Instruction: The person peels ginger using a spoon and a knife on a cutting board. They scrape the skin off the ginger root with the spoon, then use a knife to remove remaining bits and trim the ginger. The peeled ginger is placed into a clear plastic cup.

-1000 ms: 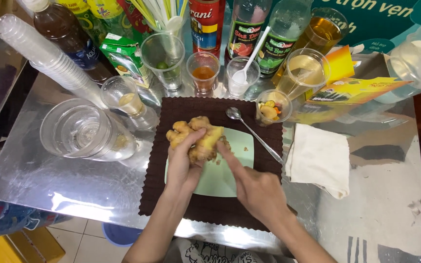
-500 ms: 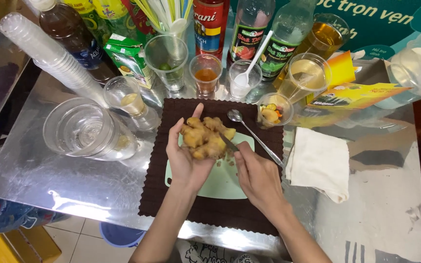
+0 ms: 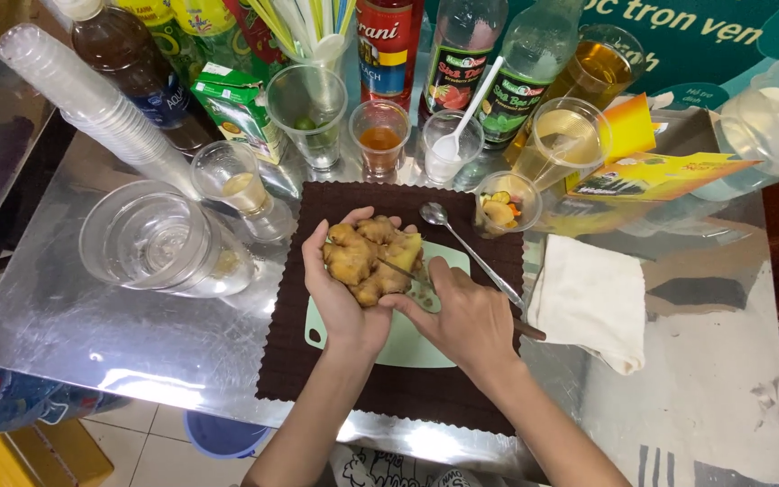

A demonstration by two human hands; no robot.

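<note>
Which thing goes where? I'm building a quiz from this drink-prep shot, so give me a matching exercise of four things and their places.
Things:
1. ginger root
2. knife
3. long metal spoon
4. folded white cloth

Places:
A. on the bare metal table, right of the brown mat
B. cradled in the left hand
C. lying slantwise on the brown mat, bowl toward the cups
D. gripped in the right hand, blade against the root

Pairs: 1-B, 2-D, 3-C, 4-A
</note>
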